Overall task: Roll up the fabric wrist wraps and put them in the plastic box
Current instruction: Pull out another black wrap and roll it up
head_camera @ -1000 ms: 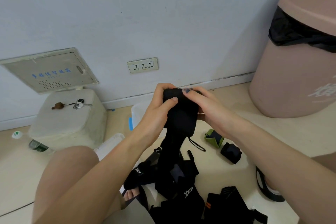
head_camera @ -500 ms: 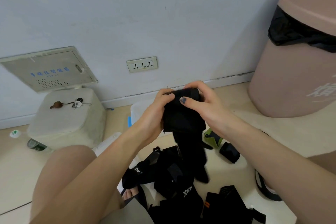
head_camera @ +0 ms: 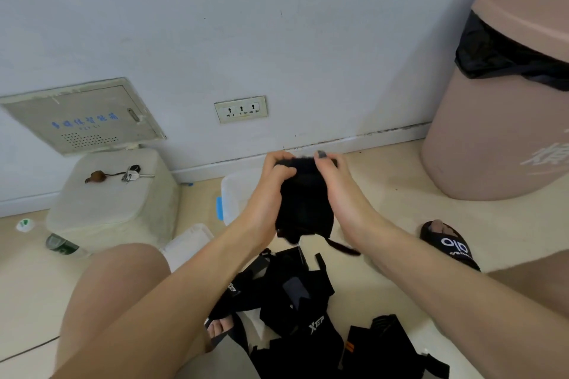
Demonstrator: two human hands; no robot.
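Observation:
A black fabric wrist wrap (head_camera: 303, 203) is bunched into a thick roll in mid-air, with a thin loop tail (head_camera: 341, 247) dangling below. My left hand (head_camera: 269, 191) grips its left side with curled fingers. My right hand (head_camera: 340, 191) grips its right side, thumb over the top. Behind the hands the clear plastic box (head_camera: 235, 197) stands on the floor, mostly hidden. A heap of more black wraps (head_camera: 295, 311) with white lettering lies on the floor below.
A white plastic stool (head_camera: 110, 203) with keys (head_camera: 132, 175) stands at the left. A pink bin (head_camera: 498, 120) fills the right. A box lid (head_camera: 187, 241) lies by my left knee. My slippered foot (head_camera: 449, 244) rests at the right.
The hanging length of the wrap has been rolled up into the bundle; only a short loop tail dangles now. Both hands shifted slightly lower around the roll.

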